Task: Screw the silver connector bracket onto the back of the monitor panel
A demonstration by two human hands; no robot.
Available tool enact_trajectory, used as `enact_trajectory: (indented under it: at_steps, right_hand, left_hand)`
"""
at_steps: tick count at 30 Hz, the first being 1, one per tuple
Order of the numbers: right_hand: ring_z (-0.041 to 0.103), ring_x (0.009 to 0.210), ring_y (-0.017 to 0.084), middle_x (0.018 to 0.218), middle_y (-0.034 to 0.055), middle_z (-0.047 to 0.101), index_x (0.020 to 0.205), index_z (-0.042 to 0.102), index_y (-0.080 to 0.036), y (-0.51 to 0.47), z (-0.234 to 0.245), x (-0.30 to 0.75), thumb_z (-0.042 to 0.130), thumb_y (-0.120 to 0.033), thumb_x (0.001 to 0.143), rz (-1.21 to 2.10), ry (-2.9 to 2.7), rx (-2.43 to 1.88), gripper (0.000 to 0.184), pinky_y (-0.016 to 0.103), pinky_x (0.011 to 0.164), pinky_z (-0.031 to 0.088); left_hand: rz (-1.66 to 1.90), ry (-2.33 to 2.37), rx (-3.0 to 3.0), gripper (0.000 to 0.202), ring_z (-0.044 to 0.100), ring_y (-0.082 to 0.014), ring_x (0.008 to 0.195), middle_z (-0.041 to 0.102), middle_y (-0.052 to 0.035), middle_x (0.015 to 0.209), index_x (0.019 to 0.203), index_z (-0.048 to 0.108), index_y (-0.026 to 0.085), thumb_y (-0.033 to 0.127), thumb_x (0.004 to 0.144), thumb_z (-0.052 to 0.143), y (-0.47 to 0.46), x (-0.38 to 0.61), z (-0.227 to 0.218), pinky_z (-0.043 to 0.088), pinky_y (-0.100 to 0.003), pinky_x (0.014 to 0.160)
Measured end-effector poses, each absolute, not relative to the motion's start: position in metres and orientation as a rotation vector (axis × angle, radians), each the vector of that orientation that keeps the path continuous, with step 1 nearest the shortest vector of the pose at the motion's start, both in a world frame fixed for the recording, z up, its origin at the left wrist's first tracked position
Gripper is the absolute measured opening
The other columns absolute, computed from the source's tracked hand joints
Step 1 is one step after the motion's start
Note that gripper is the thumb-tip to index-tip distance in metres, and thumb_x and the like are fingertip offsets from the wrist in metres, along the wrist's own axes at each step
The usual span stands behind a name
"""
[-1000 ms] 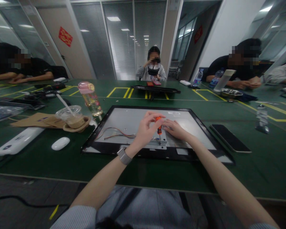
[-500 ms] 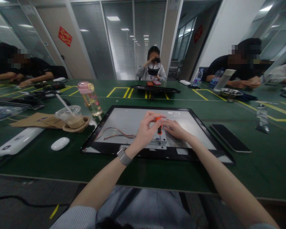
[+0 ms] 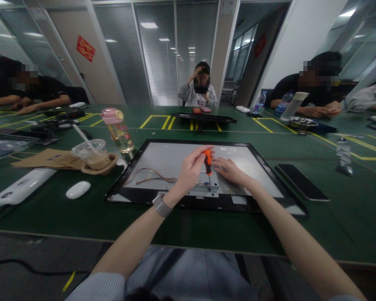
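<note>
An orange and black screwdriver (image 3: 208, 158) stands nearly upright, slightly tilted, its tip down on a metal bracket (image 3: 203, 189) along the near side of a black-framed display panel (image 3: 175, 151). Around its handle are the thumb and fingers of my left hand (image 3: 191, 168), which wears a wristwatch (image 3: 162, 205). My right hand (image 3: 229, 169) lies on the panel's grey back just right of the screwdriver, fingers stretched out; its fingertips are close to the handle, and I cannot tell if they touch it. Thin coloured wires (image 3: 153, 171) run across the panel to the left of the bracket.
A lidded drink cup (image 3: 92, 154), a pink-capped bottle (image 3: 117, 129), a white mouse (image 3: 78, 190) and a white device (image 3: 21, 187) stand left. A phone (image 3: 302, 182) lies right. Another dark panel (image 3: 203, 118) is across the table. Several people sit around it.
My left hand's fingers have shifted around the handle, so more of the orange shows. The screwdriver leans slightly differently. My right hand stays almost in place. The person opposite has raised a hand higher.
</note>
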State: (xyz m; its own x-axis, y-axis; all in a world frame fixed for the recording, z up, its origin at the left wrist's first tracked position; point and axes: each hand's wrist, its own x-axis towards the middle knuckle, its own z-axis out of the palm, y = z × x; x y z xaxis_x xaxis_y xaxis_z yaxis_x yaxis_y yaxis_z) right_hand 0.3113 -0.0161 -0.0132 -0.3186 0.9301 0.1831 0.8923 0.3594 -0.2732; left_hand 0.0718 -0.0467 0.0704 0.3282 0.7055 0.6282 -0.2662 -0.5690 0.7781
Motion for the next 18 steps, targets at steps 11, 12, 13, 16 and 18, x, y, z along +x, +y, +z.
enact_trajectory:
  at_steps: [11,12,13,16,18]
  right_hand:
    - [0.043,0.146,0.036,0.155,0.0068,0.054,0.142,0.061,-0.035,-0.0142,-0.0167,0.3111,0.045,-0.028,0.101,0.133,-2.316,-1.608,0.045,0.073,0.114,0.03]
    - [0.043,0.146,0.036,0.155,0.0067,0.054,0.142,0.061,-0.035,-0.0139,-0.017,0.3113,0.045,-0.028,0.101,0.135,-2.316,-1.608,0.045,0.073,0.113,0.03]
    - [0.043,0.146,0.036,0.155,0.0065,0.054,0.142,0.061,-0.035,-0.0137,-0.0172,0.3115,0.046,-0.028,0.101,0.14,-2.316,-1.609,0.045,0.073,0.113,0.03]
    - [0.044,0.146,0.035,0.155,0.0061,0.054,0.142,0.061,-0.035,-0.0137,-0.0168,0.3114,0.046,-0.028,0.101,0.152,-2.315,-1.614,0.044,0.073,0.113,0.03]
    - [0.043,0.146,0.035,0.155,0.0067,0.054,0.142,0.061,-0.035,-0.0141,-0.0159,0.3109,0.046,-0.027,0.101,0.15,-2.314,-1.617,0.044,0.073,0.113,0.031]
  left_hand:
    - [1.441,0.478,1.792,0.025,0.065,-0.0182,0.097,0.068,-0.0077,0.104,0.108,0.075,0.022,0.03,0.102,0.052,-0.0516,0.0727,0.0726,0.054,-0.034,0.091]
    - [1.435,0.47,1.783,0.028,0.065,-0.0184,0.099,0.069,-0.0081,0.105,0.11,0.074,0.022,0.029,0.103,0.049,-0.0523,0.0726,0.073,0.054,-0.035,0.093]
    - [1.43,0.461,1.773,0.028,0.066,-0.0183,0.098,0.07,-0.0082,0.105,0.111,0.074,0.022,0.029,0.104,0.048,-0.0529,0.0725,0.0733,0.054,-0.035,0.093]
    - [1.436,0.461,1.757,0.022,0.065,-0.0167,0.093,0.069,-0.0073,0.105,0.11,0.074,0.022,0.029,0.1,0.056,-0.0528,0.0725,0.0728,0.055,-0.032,0.088]
    - [1.464,0.478,1.76,0.017,0.063,-0.0155,0.09,0.067,-0.0063,0.102,0.106,0.075,0.022,0.029,0.096,0.064,-0.0513,0.0731,0.0713,0.055,-0.03,0.084]
